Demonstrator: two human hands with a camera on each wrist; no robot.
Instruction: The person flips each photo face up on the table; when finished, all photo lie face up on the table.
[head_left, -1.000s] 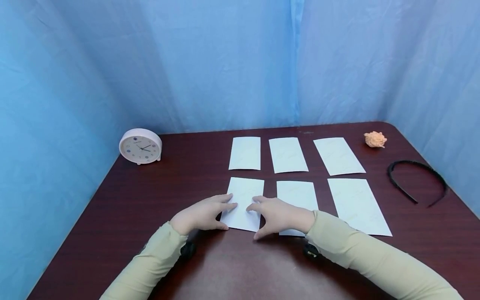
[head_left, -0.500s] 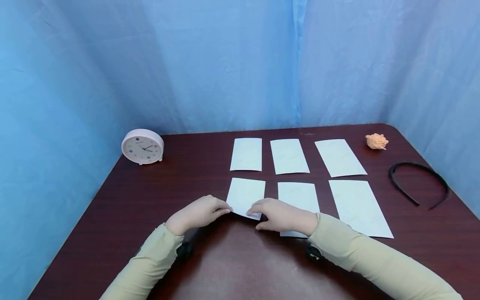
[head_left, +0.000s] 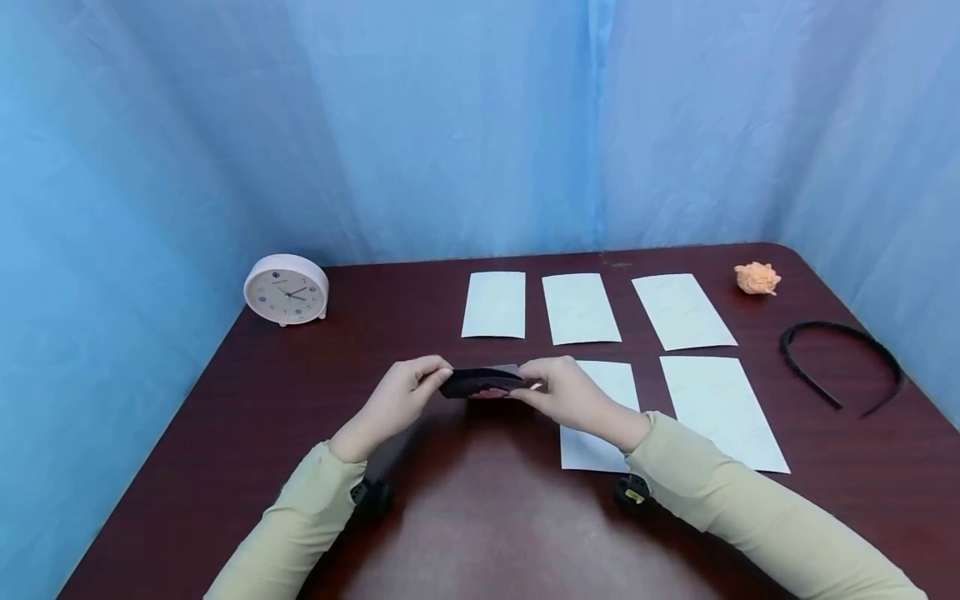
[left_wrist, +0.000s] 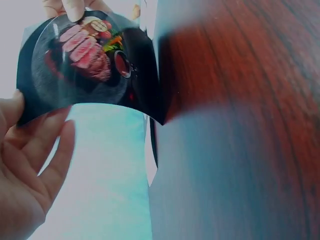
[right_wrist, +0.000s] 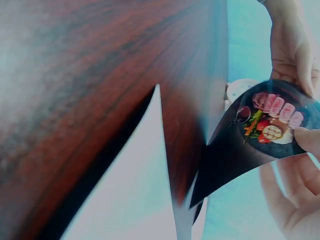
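Note:
A photo card [head_left: 480, 383] is up off the table between both hands, bowed and tilted in the head view. Its picture shows sliced steak and vegetables on a dark plate, plain in the left wrist view on the printed card [left_wrist: 102, 82]. My left hand [head_left: 393, 408] pinches one end between thumb and fingers. The other end is pinched by my right hand [head_left: 581, 400], whose thumb lies over the picture in the right wrist view. Close by the right forearm lies a white card [head_left: 600, 417], face blank.
Several more white cards lie flat, among them a back-row card [head_left: 493, 305] and a front-right card [head_left: 723, 412]. A white clock [head_left: 287, 290] stands at the back left. At the right are a peach-coloured crumpled ball [head_left: 757, 278] and a black headband [head_left: 832, 337].
The front-left card was lying white side up under both hands. Both hands took hold of it and raised it, turning it so its printed side shows.

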